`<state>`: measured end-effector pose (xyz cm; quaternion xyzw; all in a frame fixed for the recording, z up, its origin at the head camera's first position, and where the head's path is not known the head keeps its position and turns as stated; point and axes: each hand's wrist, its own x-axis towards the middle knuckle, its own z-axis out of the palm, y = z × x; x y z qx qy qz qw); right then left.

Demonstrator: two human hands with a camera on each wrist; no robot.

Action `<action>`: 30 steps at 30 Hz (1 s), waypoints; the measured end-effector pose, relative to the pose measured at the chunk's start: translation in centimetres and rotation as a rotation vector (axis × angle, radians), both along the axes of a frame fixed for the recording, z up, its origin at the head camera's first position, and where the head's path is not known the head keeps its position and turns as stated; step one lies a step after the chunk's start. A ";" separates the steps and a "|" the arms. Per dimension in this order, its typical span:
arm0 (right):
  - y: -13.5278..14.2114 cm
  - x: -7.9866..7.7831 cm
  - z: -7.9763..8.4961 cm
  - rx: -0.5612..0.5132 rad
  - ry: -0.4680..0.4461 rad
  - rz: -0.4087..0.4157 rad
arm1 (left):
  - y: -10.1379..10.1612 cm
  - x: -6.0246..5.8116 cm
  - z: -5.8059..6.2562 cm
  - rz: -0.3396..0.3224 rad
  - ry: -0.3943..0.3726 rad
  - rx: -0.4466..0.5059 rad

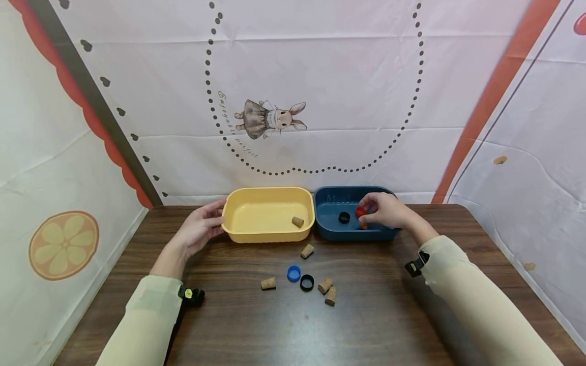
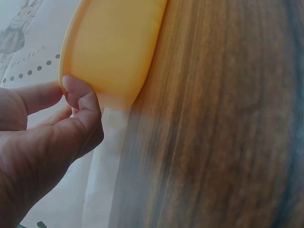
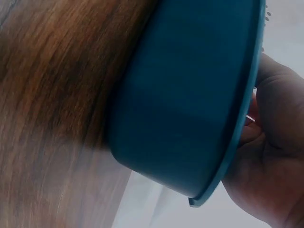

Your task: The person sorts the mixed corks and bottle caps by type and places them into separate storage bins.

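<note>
Left hand: pinches the yellow tray at its left rim
Right hand: pinches a red cap inside the blue tray at right
Red cap: likely light, stiff, smooth; best gripped by its sides

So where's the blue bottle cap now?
In the head view, the blue bottle cap lies on the table in front of the yellow tray, between a cork at left and a black cap at right.

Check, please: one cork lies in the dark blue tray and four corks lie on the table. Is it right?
Not quite: one cork lies in the yellow tray, not the dark blue tray, as the head view shows. Four corks do lie on the table.
</note>
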<state>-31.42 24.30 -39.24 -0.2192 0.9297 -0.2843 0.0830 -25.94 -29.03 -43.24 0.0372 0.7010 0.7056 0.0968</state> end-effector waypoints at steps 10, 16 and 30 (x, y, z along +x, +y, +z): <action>-0.4 1.1 1.0 -0.058 0.051 0.012 | -0.1 0.1 0.1 -0.006 0.002 -0.014; -0.8 2.3 1.9 -0.086 0.067 0.022 | 0.0 0.1 0.1 -0.009 0.002 -0.010; -2.1 5.8 3.2 -0.126 0.126 0.118 | 0.1 -0.2 -0.2 0.001 -0.001 0.013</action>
